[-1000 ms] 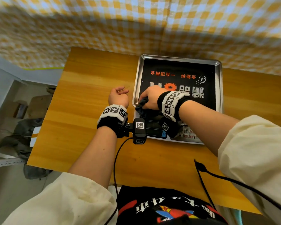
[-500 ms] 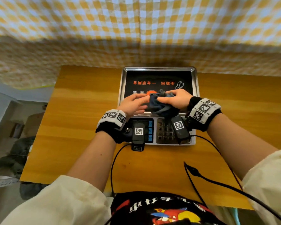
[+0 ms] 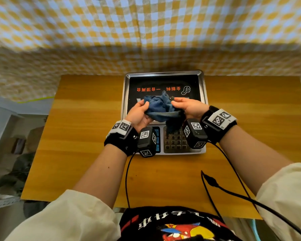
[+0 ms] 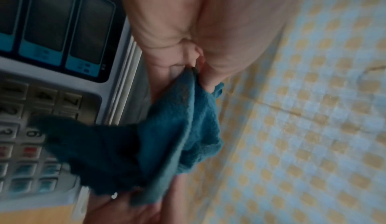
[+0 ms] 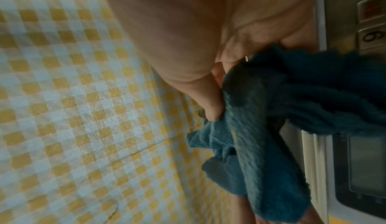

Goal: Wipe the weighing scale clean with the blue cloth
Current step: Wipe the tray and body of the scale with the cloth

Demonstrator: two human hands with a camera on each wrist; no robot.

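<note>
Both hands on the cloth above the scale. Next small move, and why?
Probably lower the crumpled blue cloth onto the steel weighing scale's black platter and begin wiping: left hand and right hand grip it bunched above the platter, not flat on it.

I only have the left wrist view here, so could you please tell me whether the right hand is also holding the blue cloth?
Observer: Yes. In the head view the right hand pinches the blue cloth on the side opposite the left hand.
Operator: Thank you. Is the cloth lying on the scale's tray?
Observer: It is bunched between both hands over the near part of the weighing scale; I cannot tell whether it touches the tray.
Operator: Does any part hang loose?
Observer: Yes, a dark tail droops over the keypad.
</note>
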